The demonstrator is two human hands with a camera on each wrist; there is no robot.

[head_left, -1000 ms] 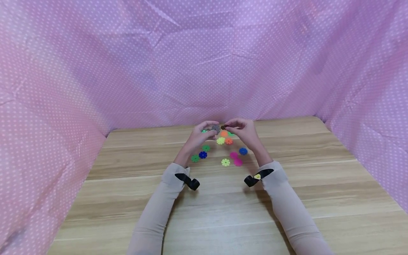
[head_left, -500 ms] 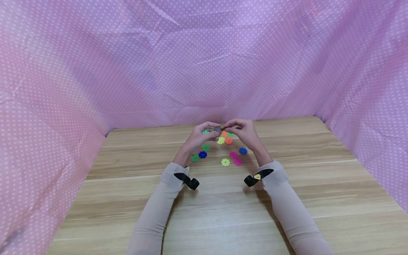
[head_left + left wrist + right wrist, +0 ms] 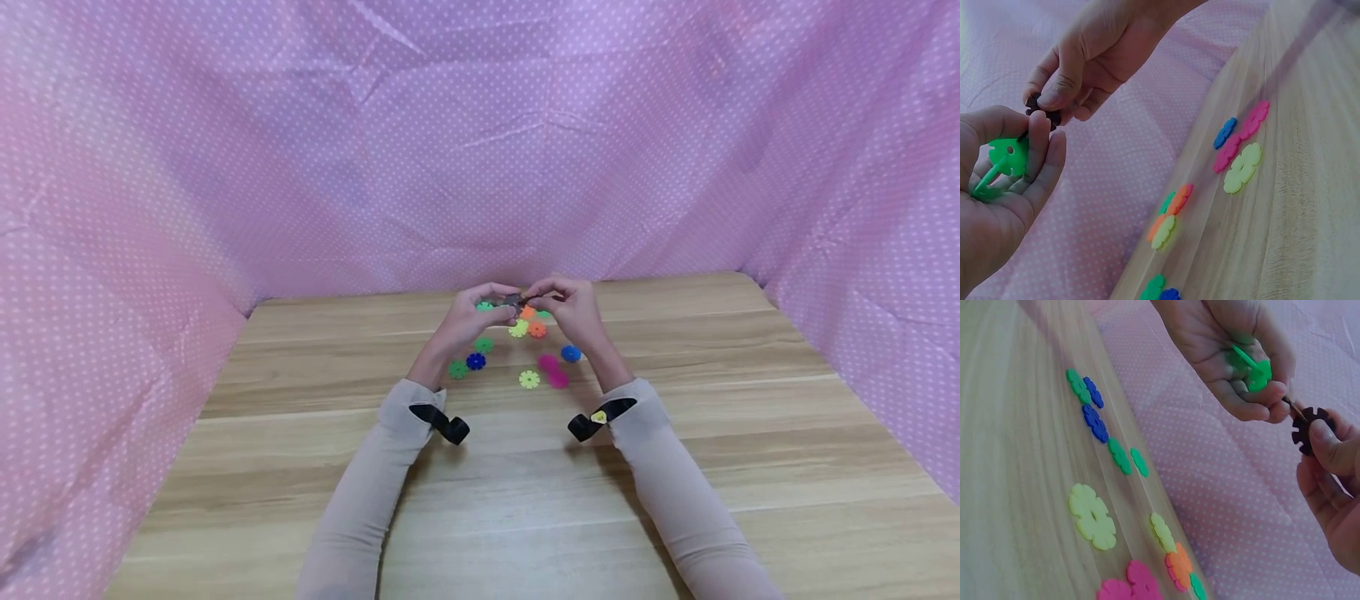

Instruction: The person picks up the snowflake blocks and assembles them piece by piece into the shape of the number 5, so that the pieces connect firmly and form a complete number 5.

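Note:
Over the far part of the table, my left hand [image 3: 467,323] and right hand [image 3: 576,310] meet at their fingertips. The left pinches a dark brown flower-shaped plastic disc [image 3: 512,302]. In the left wrist view two green notched discs [image 3: 1013,157], set at an angle to each other, lie in its palm. Between thumb and fingers the right hand grips another dark brown notched disc [image 3: 1304,432], whose edge touches the left hand's disc, seen edge-on [image 3: 1287,400]. Fingers hide much of both brown discs; whether their slots interlock I cannot tell.
Loose notched discs lie on the wooden table [image 3: 517,483]: pink [image 3: 555,377], yellow [image 3: 529,380], light blue [image 3: 571,354], dark blue [image 3: 476,361], green [image 3: 458,369] and orange [image 3: 537,330]. A pink dotted cloth [image 3: 480,167] hangs around the table's back and sides.
One second ago the two brown discs were apart. The right hand has brought its disc left against the one in the left hand, and they remain together. The loose discs have not moved.

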